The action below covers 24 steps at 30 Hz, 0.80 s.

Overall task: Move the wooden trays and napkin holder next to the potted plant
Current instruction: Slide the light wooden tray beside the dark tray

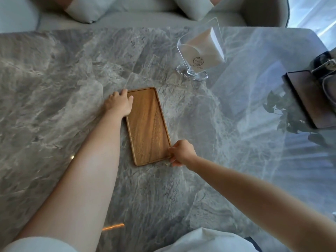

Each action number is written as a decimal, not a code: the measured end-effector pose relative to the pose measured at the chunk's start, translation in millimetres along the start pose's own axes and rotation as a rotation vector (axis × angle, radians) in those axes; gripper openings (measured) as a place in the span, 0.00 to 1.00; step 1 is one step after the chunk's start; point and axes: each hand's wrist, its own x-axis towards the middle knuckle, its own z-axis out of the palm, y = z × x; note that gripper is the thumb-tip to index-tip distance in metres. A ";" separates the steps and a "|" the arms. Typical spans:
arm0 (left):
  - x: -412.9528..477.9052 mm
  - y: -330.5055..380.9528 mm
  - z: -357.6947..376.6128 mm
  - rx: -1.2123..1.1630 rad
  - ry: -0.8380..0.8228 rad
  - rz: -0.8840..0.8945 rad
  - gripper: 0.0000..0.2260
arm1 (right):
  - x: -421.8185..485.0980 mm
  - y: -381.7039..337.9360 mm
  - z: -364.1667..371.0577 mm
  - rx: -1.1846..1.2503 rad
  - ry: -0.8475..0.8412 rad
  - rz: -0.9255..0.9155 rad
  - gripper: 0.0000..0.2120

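A rectangular wooden tray (148, 127) lies flat on the grey marble table (54, 97), its long side running away from me. My left hand (120, 103) grips its far left corner, thumb over the rim. My right hand (181, 152) pinches the near right corner. A clear napkin holder (200, 51) with white napkins stands beyond the tray to the right, apart from both hands. The potted plant itself is not in view; only a leafy reflection (289, 113) shows on the table at the right.
A dark box-like object (307, 99) with a dark bag (325, 64) sits at the right edge of the table. Grey sofa seats with cushions (85, 10) line the far side. Window glare covers the table's right part.
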 end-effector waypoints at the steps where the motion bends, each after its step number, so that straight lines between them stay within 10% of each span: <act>1: 0.2 0.6 0.2 -0.015 0.002 -0.003 0.22 | 0.8 1.0 0.3 0.028 0.002 0.010 0.09; 24: -47.3 76.1 -27.6 -0.295 0.009 -0.125 0.21 | -18.0 43.7 -101.2 0.094 0.146 -0.130 0.10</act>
